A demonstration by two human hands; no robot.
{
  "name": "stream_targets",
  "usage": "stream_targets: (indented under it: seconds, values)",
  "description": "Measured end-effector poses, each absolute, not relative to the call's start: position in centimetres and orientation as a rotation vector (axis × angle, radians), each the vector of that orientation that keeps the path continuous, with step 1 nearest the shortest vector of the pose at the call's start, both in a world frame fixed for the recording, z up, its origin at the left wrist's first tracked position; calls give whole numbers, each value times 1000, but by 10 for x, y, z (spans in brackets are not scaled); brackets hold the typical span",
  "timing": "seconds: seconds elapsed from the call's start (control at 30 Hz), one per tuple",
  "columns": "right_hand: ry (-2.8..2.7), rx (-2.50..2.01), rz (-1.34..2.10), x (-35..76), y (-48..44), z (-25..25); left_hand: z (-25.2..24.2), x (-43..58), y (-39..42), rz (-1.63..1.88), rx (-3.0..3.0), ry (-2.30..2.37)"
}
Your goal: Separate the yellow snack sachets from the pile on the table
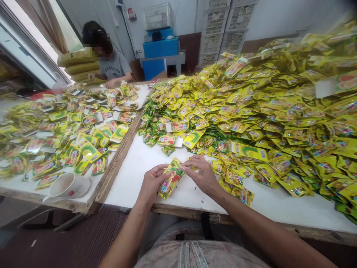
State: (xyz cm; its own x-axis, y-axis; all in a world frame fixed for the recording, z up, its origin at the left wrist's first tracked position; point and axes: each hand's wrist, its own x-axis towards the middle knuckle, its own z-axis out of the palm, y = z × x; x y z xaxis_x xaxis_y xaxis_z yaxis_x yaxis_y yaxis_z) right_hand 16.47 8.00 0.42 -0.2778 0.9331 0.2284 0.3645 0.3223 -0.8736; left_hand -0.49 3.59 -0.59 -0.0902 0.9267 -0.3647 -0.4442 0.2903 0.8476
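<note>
Just over the table's front edge, a small yellow printed box (pixel 170 182) with fruit pictures is gripped in my left hand (pixel 153 181), thumb across its face. The fingers of my right hand (pixel 201 174) are pinched together at the box's upper end; whether they hold its flap or something small, I cannot make out. Beyond my hands lie several similar boxes, among them a yellow one (pixel 193 139) and one with a white flap (pixel 170 141). A heap of shiny yellow sachets (pixel 251 111) rises to the right, with green sachets (pixel 152 119) along its left side.
On the left table, many yellow cartons (pixel 89 150) are spread out, and a white mug (pixel 68 185) stands near its front edge. Wooden edging (pixel 119 156) separates the two white tabletops. Across the table sits another person (pixel 114 67). Stacked crates (pixel 214 29) stand behind.
</note>
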Motion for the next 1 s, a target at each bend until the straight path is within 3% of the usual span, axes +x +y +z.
stream_targets:
  seconds: [0.1, 0.23, 0.43, 0.77, 1.0]
  values:
    - [-1900, -1190, 749, 164, 79, 1, -5, -4, 37, 1274, 598, 1141]
    - [-1955, -1191, 828, 162, 79, -2, -4, -3, 38, 1280, 578, 1191]
    - [-1860, -1207, 673, 167, 85, 9, 1, 1, 35, 1245, 581, 1194]
    - [-1588, -1121, 1508, 175, 88, 11, 1, 1, 32, 1237, 584, 1175]
    - [-1668, -1120, 1233, 177, 79, 8, 4, 5, 32, 1239, 559, 1165]
